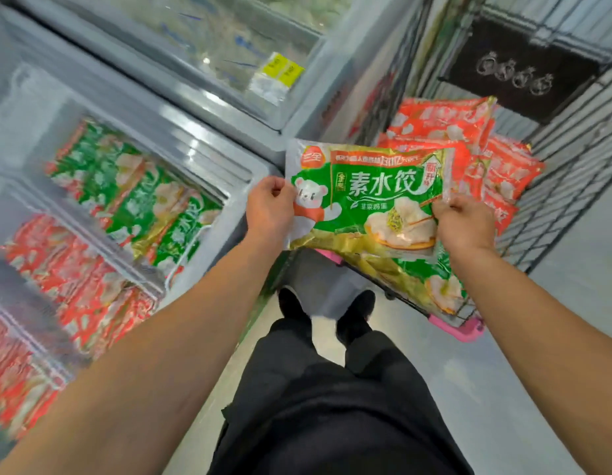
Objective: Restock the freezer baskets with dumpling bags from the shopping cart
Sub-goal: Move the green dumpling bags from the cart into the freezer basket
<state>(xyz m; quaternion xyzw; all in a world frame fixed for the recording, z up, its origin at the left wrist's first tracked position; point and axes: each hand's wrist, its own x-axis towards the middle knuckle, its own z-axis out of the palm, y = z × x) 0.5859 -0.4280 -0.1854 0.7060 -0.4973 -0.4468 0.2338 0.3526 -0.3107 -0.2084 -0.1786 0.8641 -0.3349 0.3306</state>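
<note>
I hold a green dumpling bag point(366, 197) flat in front of me, between the freezer and the cart. My left hand point(268, 207) grips its left edge and my right hand point(464, 222) pinches its right edge. Under it in the wire shopping cart point(565, 186) lie another green bag point(435, 286) and several red dumpling bags point(445, 123). On the left, the open freezer holds a basket of green bags point(126, 190) standing on edge and, nearer me, a basket of red bags point(71, 279).
The grey freezer rim point(208, 149) runs between the baskets and my hands. A closed glass lid point(208, 46) covers the farther freezer section. My legs and shoes point(327, 313) stand on the pale floor next to the cart's pink bumper point(459, 329).
</note>
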